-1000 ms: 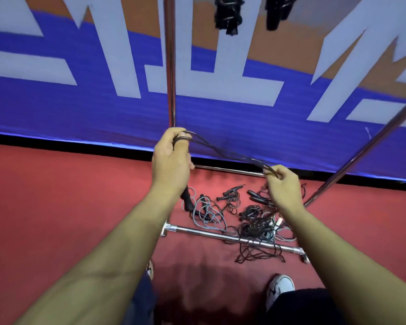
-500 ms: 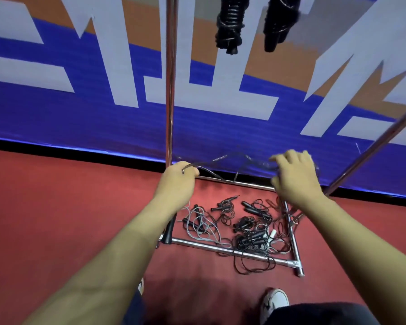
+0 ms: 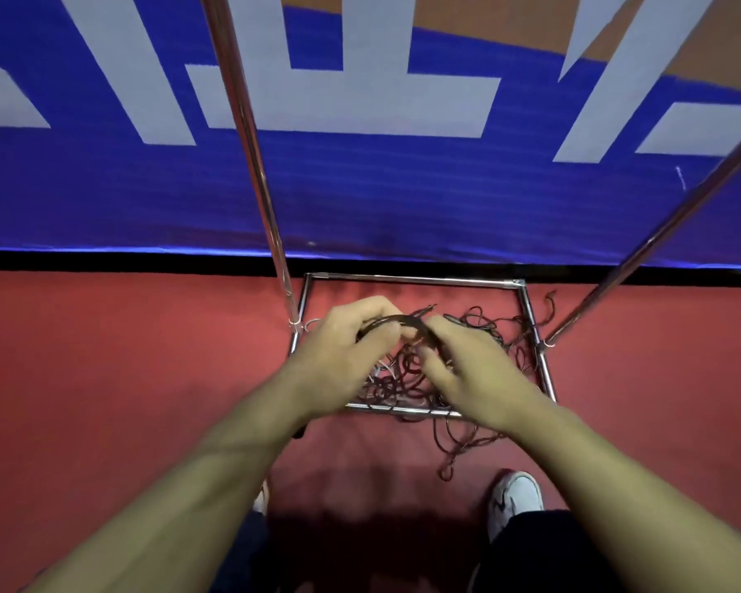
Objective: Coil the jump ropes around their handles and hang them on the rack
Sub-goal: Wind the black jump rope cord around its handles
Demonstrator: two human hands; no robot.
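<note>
Both hands have closed together: left hand (image 3: pixel 343 357) and right hand (image 3: pixel 473 370) fingers pinch one dark rope (image 3: pixel 407 325); banner (image 3: pixel 360 186) lettering unreadable.

Both hands meet at centre, above the rack base (image 3: pixel 411 279): left hand (image 3: pixel 347 348) on the left, right hand (image 3: pixel 467 365) on the right, a rope loop (image 3: pixel 398 322) bridging between them. Rope pile (image 3: pixel 480 331) lies on the floor (image 3: pixel 103 378) inside the base frame, some strands spilling over its near bar. Left upright (image 3: pixel 249 134) rises from the base's left side, right upright (image 3: pixel 659 237) from its right. Banner wall (image 3: pixel 403 186) stands behind. Shoe (image 3: pixel 515 500) sits nearest, lower right.
</note>
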